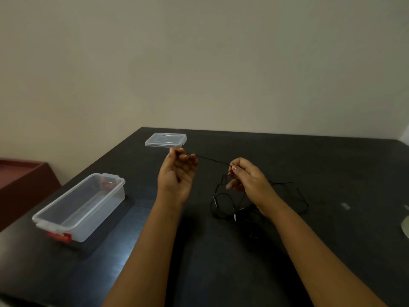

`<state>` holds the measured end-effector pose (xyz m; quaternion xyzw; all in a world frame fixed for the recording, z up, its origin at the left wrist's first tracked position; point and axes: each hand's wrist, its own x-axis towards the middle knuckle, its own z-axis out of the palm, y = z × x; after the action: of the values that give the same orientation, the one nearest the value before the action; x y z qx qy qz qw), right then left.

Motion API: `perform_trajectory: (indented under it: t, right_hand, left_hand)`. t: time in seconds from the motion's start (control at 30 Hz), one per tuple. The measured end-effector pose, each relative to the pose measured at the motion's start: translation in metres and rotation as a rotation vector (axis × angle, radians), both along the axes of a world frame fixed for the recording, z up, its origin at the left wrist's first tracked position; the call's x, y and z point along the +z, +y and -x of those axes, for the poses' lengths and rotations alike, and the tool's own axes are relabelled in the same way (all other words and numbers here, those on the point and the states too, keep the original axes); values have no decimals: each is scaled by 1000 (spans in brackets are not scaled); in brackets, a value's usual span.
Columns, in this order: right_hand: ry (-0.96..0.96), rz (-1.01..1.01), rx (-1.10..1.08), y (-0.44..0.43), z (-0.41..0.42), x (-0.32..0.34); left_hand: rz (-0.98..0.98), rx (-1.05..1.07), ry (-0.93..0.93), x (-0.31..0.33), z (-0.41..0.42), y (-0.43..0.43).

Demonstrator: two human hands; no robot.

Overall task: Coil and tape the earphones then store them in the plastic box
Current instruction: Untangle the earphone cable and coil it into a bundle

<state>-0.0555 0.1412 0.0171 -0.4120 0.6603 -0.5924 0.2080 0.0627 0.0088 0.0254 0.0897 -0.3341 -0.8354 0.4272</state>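
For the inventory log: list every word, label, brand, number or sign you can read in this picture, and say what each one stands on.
No readable text anywhere in the head view.
plastic box: clear walls, no label or print visible.
lid: plain, no marking seen.
earphones: black cable, too thin and blurred to show any brand.
pale scrap on the table: too small and blurred to tell.

text: none legible | labels: none | brands: none | numbers: none | signs: none
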Motion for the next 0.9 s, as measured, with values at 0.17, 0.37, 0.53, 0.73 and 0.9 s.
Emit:
perform_trajectory:
  t: [0.17,0.37,0.53,0.73,0.9]
  right_hand:
    - [30,-107,34,6,3,6]
    - [289,-223,-74,28,25,17]
    - [417,-150,-300,32,36,18]
    - [455,-83,-343,22,34,7]
    - [493,9,-412,19,32,5]
  left_hand:
    - [58,105,-105,-8,6,-6]
    - [884,334,-760,-30,13,-4]
    - [1300,293,-1281,-39,16,-4]
    - [1257,239,-1386,-28,18,7]
    - [849,44,-1007,-17,17,12]
